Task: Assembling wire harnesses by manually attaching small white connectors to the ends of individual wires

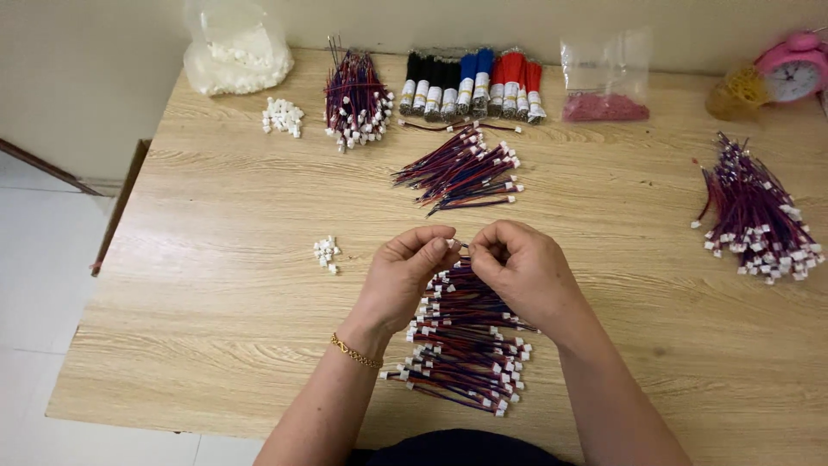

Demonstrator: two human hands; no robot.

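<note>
Both hands meet above the middle of a pale wooden table [216, 285] with a fine streaked grain. The left hand [401, 272], with a thin gold chain at the wrist, has its fingertips pinched together against those of the right hand [522, 267], and between them sits a small white plastic plug [454, 245]; the fingers hide most of it, so how it is gripped cannot be told exactly. Just below the hands, partly under them, lies a flat pile of short wires [466, 345], thin red and blue strands with white square plugs on the ends. To the left of the hands a small cluster of loose white plugs [326, 253] rests on the wood. Farther back lie a second fan of wires [461, 168], a bushy bundle of wires [355, 99], a row of taped rolls [470, 85] in black, blue and red, another scatter of white plugs [283, 116], a soft clear bag of white pieces [237, 47] and a clear bag of pink pieces [605, 82]. At the right edge a large heap of wires [759, 211] spreads out, with a round pink alarm clock [793, 69] behind it.
</note>
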